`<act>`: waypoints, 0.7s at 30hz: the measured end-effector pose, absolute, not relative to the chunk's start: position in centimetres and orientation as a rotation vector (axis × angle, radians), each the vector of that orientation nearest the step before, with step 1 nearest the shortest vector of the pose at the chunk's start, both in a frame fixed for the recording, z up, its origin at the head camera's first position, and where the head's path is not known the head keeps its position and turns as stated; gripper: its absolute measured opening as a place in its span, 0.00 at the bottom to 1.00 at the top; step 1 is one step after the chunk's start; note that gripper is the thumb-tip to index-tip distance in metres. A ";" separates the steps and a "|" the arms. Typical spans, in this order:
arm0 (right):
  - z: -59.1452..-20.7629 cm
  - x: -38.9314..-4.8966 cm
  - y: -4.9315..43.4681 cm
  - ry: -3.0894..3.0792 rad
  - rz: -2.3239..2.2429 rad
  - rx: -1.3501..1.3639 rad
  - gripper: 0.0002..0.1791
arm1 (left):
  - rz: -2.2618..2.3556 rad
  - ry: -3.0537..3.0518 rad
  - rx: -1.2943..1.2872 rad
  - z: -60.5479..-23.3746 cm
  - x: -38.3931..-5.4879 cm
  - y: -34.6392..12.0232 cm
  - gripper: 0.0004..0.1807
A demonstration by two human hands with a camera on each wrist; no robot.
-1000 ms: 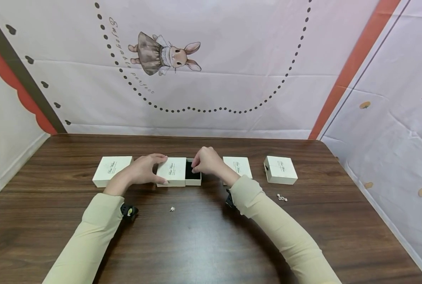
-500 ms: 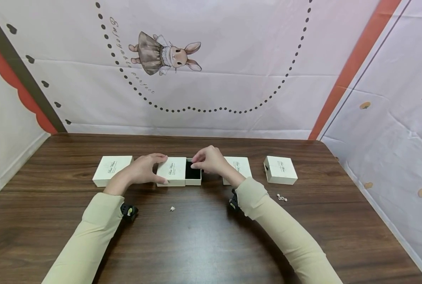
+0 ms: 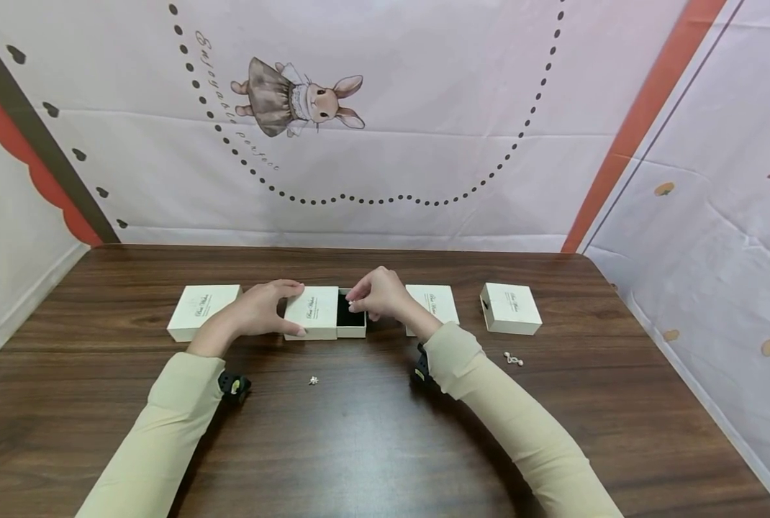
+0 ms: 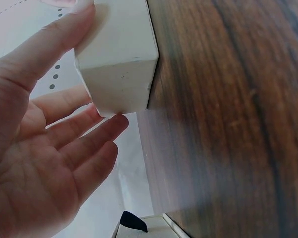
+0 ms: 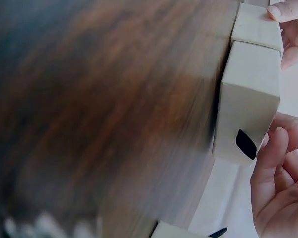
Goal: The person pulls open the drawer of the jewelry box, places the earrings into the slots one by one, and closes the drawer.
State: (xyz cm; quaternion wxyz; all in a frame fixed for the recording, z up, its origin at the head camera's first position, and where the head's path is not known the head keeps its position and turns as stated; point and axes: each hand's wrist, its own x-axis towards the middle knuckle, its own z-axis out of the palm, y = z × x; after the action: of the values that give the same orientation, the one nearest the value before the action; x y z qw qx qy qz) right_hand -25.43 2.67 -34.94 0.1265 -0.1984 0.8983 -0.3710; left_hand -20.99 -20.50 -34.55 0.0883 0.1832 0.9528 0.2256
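Note:
My left hand [image 3: 263,309] grips the white sleeve of a small jewelry box [image 3: 311,312], thumb on the near face and fingers behind. In the left wrist view that thumb [image 4: 49,47] presses the sleeve's side. The box's drawer [image 3: 351,332] is pulled out to the right, showing a black lining. Over it, my right hand [image 3: 382,295] pinches a tiny silvery piece of jewelry [image 3: 350,303], mostly hidden by thumb and forefinger. The right wrist view shows the drawer's end with a black ribbon tab [image 5: 246,144], beside my right fingers.
Another white box [image 3: 202,311] stands at left. Two more, a partly covered box [image 3: 433,302] and a far box [image 3: 512,309], stand at right. A small flower-like silvery piece [image 3: 314,380] and a curved jewelry piece with round ends [image 3: 513,359] lie on the wooden table [image 3: 359,446].
My right fingertips lift slightly and shift over the drawer, and the small silvery piece shows between them now. My left hand and the box stay in place.

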 end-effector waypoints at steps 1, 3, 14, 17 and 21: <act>-35.0 -25.4 2.6 2.623 -1.069 -0.582 0.04 | 0.673 2.835 0.545 -34.6 -21.0 -20.5 0.48; -35.0 -25.5 2.4 2.640 -1.040 -0.601 0.04 | 0.675 2.836 0.542 -34.6 -21.0 -20.5 0.48; -35.1 -25.5 2.3 2.717 -0.907 -0.680 0.02 | 0.657 2.854 0.566 -34.8 -21.1 -20.5 0.48; -35.1 -25.4 2.3 2.730 -0.914 -0.702 0.03 | 0.657 2.853 0.562 -34.7 -21.1 -20.5 0.48; -35.1 -25.3 2.4 2.800 -0.867 -0.781 0.02 | 0.655 2.847 0.553 -34.7 -21.1 -20.5 0.48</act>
State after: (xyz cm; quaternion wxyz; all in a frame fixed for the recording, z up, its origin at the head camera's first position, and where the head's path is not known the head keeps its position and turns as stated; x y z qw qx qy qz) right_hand -25.31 2.35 -35.15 0.0539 -0.2571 0.9217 -0.2854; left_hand -21.08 -20.54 -34.72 0.0842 0.1852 0.9542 0.2195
